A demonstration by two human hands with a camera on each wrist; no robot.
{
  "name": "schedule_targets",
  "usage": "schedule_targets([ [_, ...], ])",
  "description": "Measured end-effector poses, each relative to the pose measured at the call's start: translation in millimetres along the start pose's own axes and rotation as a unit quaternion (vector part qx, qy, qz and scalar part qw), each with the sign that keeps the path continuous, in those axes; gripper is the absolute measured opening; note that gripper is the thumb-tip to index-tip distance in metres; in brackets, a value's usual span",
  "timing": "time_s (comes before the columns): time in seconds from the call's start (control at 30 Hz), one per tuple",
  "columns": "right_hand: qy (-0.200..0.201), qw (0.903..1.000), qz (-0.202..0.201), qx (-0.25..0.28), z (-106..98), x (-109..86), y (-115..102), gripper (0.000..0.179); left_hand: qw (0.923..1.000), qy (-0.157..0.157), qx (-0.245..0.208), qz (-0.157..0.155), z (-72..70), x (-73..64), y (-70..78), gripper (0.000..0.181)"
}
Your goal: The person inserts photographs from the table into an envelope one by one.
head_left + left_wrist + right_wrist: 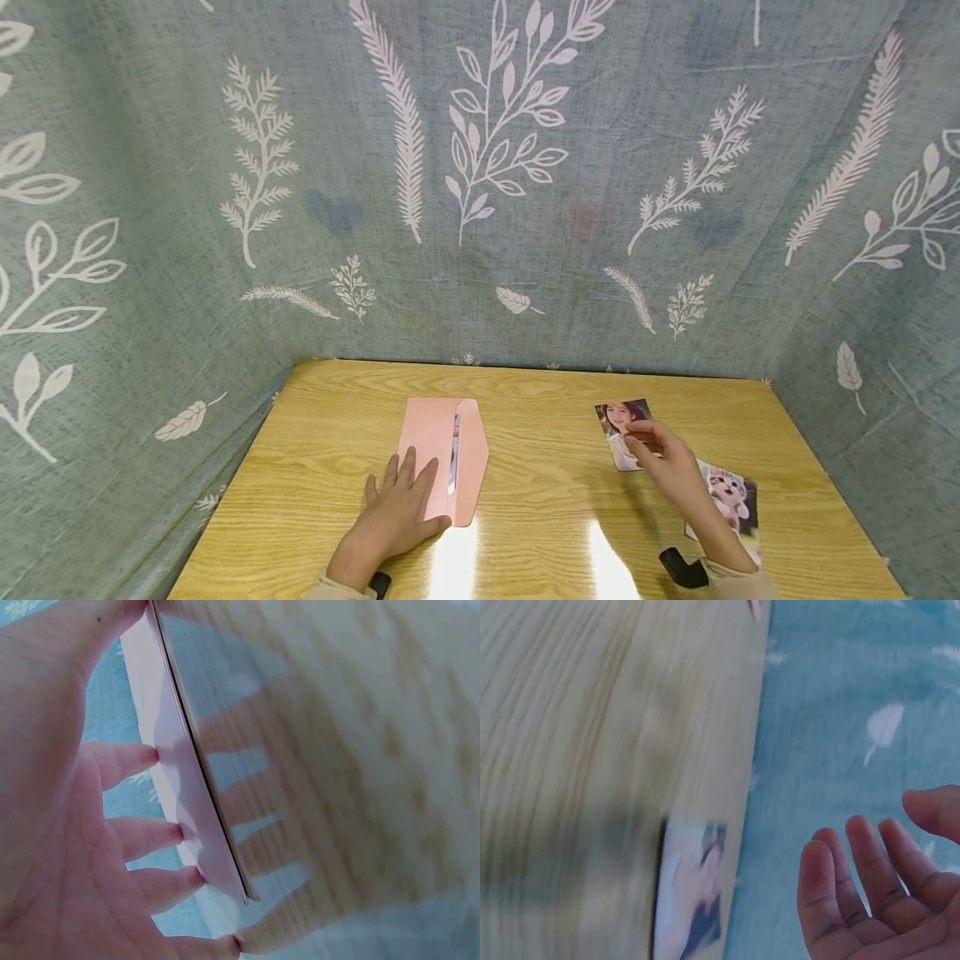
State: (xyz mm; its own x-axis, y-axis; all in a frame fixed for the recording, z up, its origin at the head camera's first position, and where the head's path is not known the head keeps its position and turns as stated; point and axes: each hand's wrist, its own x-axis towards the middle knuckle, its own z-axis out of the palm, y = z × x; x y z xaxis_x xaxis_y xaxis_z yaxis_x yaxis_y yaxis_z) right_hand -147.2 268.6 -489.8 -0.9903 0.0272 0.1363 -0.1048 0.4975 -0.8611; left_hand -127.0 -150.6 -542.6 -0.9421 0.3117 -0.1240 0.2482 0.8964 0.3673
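Left hand [401,507], fingers spread, rests on pink envelope [429,423], flap open. Kitten photo [738,500] lies partly hidden by right forearm [711,529]. Right hand [663,458], thumb and fingers apart, over portrait photo [611,423] on table [540,442]. Leaf-patterned cloth [555,275] behind.

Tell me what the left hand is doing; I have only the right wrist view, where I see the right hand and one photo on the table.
Observer: The left hand rests on a pink envelope, fingers spread.
Operator: Report whether anything is inside that envelope.
Observer: Yes, a narrow strip of something shows inside it, too little to tell what it is.
Operator: Then check for another picture near the right hand.
Observer: There is one: a kitten picture lies on the table, partly hidden by the right forearm.
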Motion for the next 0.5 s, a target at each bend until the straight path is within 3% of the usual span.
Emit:
schedule_targets([
  [0.3, 0.05, 0.9935, 0.01, -0.102, -33, -10.4, 35, 0.034, 1.0, -0.001, 0.005, -0.001, 0.2, 1.1, -1.9, 0.092],
  [0.5, 0.037, 0.9887, 0.056, -0.134, -60, -18.8, 52, 0.043, 1.0, -0.003, -0.004, -0.002, 0.4, 0.9, -2.3, 0.092],
])
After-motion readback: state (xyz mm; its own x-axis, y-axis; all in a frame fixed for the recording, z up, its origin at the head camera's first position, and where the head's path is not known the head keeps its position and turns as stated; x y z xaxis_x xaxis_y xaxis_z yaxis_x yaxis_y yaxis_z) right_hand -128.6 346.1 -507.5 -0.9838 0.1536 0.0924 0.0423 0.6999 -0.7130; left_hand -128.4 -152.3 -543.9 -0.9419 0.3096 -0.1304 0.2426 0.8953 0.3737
